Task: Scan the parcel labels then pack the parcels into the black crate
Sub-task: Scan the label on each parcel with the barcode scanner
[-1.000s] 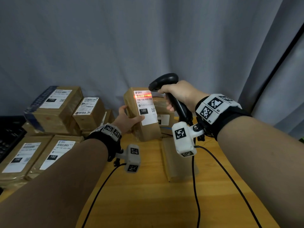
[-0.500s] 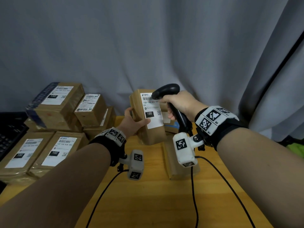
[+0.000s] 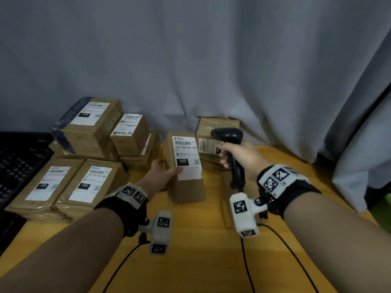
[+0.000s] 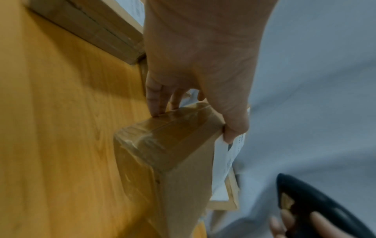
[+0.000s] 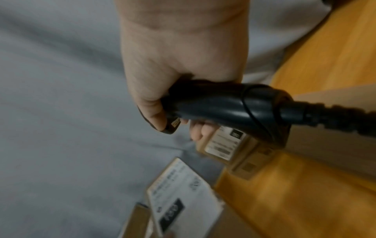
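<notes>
On the wooden desk (image 3: 190, 261), by stacked parcels (image 3: 88, 132), the left hand (image 3: 160, 174) grips an upright labelled parcel (image 3: 186, 172), seemingly resting on the desk, while the right hand (image 3: 243, 159) clasps the black scanner (image 3: 228, 136) beside it.

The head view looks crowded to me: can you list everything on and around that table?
Held parcel: one, brown with white label, upright at table centre.
Stacked parcels: at least six, brown, white labels, left.
Rear parcels: about two, brown, behind scanner.
Barcode scanner: one, black, corded.
Crate: one, black, far left.
Table: yellow wood.
Curtain: grey, behind.
Left hand: grips held parcel.
Right hand: grips scanner.
</notes>
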Demonstrator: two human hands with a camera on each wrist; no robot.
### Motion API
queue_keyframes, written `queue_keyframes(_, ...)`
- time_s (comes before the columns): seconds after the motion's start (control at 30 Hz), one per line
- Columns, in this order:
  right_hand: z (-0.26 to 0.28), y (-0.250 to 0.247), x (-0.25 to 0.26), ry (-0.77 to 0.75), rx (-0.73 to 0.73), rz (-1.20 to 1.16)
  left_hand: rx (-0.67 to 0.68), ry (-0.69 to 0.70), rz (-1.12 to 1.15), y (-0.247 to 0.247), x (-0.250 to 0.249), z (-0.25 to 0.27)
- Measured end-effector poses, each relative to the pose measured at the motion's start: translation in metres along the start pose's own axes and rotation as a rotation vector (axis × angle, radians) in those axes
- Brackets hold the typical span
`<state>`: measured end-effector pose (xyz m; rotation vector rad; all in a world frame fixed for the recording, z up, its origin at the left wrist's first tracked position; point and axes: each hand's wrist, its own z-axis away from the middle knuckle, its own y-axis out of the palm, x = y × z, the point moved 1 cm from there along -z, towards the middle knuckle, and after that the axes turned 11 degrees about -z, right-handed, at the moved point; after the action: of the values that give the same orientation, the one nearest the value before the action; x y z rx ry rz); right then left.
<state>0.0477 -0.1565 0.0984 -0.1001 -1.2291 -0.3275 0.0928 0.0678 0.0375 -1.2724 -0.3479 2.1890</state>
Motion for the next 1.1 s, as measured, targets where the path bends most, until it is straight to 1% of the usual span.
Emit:
queue_keyframes(0.1, -0.008, 0.028, -0.043, 0.084, -0.002, 0.083, -0.020, -0.071, -0.021, -0.024, 0.030, -0.002)
queue_keyframes(0.2, -0.016, 0.070, -0.074, 0.142, 0.054, 0.133, -0.052, -0.155, -0.086, -0.054, 0.056, -0.007)
queue_keyframes(0.33, -0.020, 0.128, -0.094, 0.181, 0.121, 0.159, -0.030, -0.218, -0.148, -0.092, 0.085, -0.016)
queue_keyframes(0.43, -0.019, 0.164, -0.105, 0.205, 0.155, 0.163, 0.009, -0.230, -0.164, -0.111, 0.098, -0.025)
queue_keyframes(0.53, -0.021, 0.189, -0.122, 0.218, 0.153, 0.136, 0.083, -0.200, -0.159, -0.120, 0.099, -0.035)
queue_keyframes(0.6, -0.024, 0.203, -0.134, 0.227, 0.130, 0.098, 0.088, -0.152, -0.173, -0.125, 0.099, -0.042)
queue_keyframes(0.63, -0.024, 0.209, -0.140, 0.238, 0.115, 0.077, 0.063, -0.114, -0.227, -0.129, 0.101, -0.047)
queue_keyframes(0.73, -0.028, 0.224, -0.156, 0.261, 0.066, 0.010, -0.048, 0.033, -0.495, -0.144, 0.105, -0.059)
queue_keyframes(0.8, -0.033, 0.235, -0.164, 0.268, 0.046, 0.001, -0.076, 0.081, -0.571, -0.155, 0.109, -0.065)
queue_keyframes(0.97, -0.043, 0.255, -0.171, 0.290, 0.031, -0.012, -0.053, 0.097, -0.471, -0.177, 0.123, -0.079)
queue_keyframes(1.03, -0.046, 0.255, -0.170, 0.285, 0.014, -0.013, -0.051, 0.108, -0.458, -0.179, 0.122, -0.083)
queue_keyframes(1.1, -0.049, 0.248, -0.168, 0.243, -0.023, 0.013, -0.036, 0.123, -0.421, -0.177, 0.118, -0.085)
